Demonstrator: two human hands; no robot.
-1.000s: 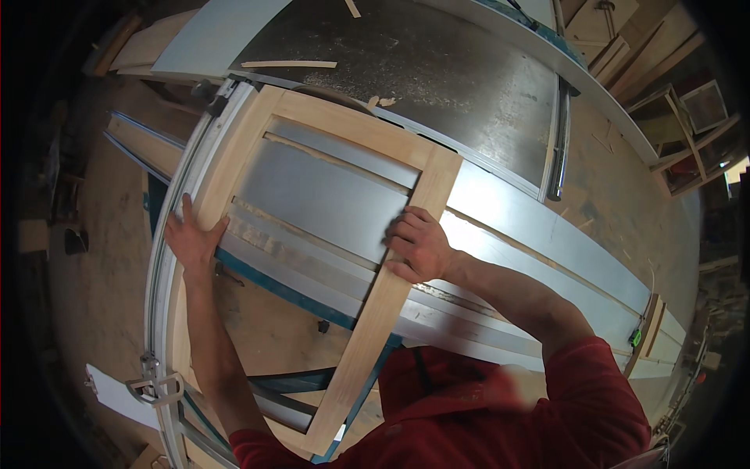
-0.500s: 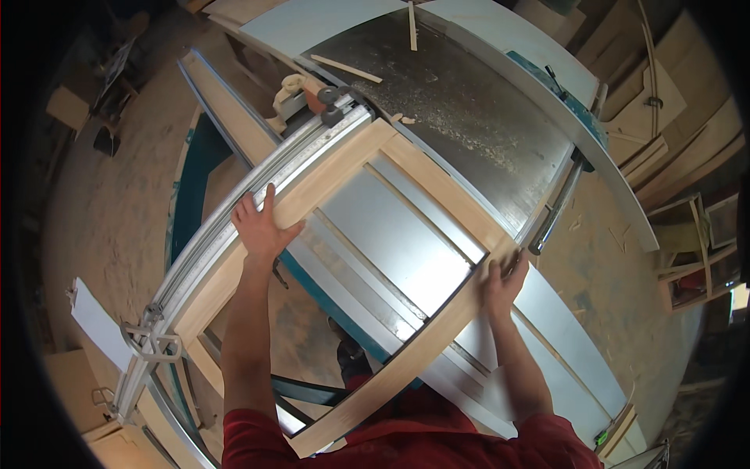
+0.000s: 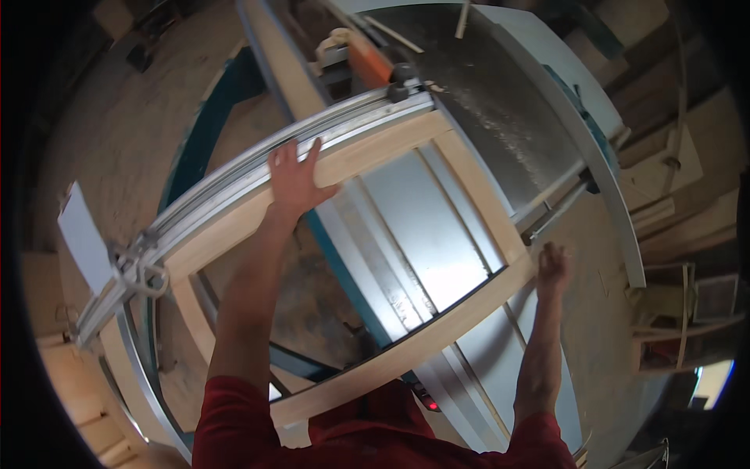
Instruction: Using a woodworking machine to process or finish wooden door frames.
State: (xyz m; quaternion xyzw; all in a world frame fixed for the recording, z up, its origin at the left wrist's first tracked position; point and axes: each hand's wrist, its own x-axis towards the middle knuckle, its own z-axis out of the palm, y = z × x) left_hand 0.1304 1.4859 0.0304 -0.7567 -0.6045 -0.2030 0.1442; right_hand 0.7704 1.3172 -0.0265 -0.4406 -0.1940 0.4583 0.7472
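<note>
A pale wooden rectangular frame [image 3: 406,352] lies across the silver sliding table [image 3: 426,227] of a saw, one long side along an aluminium fence [image 3: 226,187]. My left hand [image 3: 293,184] rests with fingers spread over that side, its fingertips reaching the fence. My right hand [image 3: 553,270] is off the frame, just beyond its right corner. Its fingers look curled but are smeared by motion, so I cannot tell if they hold anything.
An orange part [image 3: 369,59] and dark knobs [image 3: 402,82] sit at the fence's far end. Sawdust and thin wood strips [image 3: 394,35] lie on the dark saw table [image 3: 500,94]. A metal handle [image 3: 144,273] sticks out at left. Boards [image 3: 672,172] lean at right.
My right hand has let go of the frame's right corner and moved away to the right. My left hand stays on the frame by the fence. The whole view has shifted and turned.
</note>
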